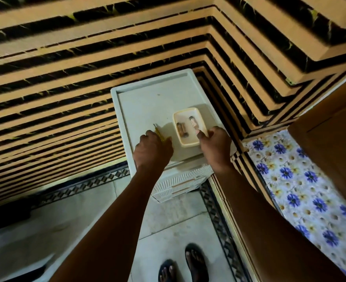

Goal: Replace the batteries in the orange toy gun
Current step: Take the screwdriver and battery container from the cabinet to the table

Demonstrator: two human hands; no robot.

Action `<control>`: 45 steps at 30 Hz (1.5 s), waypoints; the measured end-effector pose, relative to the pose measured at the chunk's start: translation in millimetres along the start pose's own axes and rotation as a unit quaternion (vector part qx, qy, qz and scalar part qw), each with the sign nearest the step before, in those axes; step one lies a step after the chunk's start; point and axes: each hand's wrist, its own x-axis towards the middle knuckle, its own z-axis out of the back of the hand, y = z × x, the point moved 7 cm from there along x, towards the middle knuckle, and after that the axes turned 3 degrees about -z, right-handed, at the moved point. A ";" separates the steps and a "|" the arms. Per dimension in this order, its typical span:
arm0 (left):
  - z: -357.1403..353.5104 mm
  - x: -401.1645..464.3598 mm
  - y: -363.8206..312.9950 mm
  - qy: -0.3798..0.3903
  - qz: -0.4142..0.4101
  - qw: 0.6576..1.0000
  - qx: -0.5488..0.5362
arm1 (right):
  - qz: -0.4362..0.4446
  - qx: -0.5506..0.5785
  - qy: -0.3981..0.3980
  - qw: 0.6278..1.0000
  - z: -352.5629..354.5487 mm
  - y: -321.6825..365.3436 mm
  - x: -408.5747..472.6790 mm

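So both hands are at the tray (186, 127) on top of the drawer unit (147, 102). Right hand (214, 142) pinches the tray's near right corner, probably to steady it. Left hand (153, 146), just left of the tray, curls round a yellow screwdriver (158, 132), likely for the battery cover. Batteries (181, 129) lie inside the tray so they don't roll. No orange gun in view.

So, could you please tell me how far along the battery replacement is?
Early. Batteries already lie in the tray on the drawer unit. In hand: left hand holds a yellow screwdriver; right hand grips the tray's edge. Left: everything on the toy gun, which isn't visible.
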 end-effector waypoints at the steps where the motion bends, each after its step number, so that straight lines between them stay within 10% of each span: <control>1: -1.4 2.8 -0.4 0.002 0.009 1.000 -0.005 | -0.013 0.007 0.013 1.000 -2.8 -0.7 6.4; 10: 13.6 -9.5 26.0 0.000 0.073 0.978 -0.194 | -0.111 0.113 0.135 0.978 -8.4 0.1 -16.1; 17: 65.5 -114.7 80.4 -0.066 0.075 0.942 -0.321 | -0.030 0.141 0.212 0.967 18.2 52.1 -117.0; 45: 131.7 -798.3 409.1 -0.382 0.333 0.757 -0.413 | 0.053 0.118 0.536 0.834 32.1 44.3 -766.4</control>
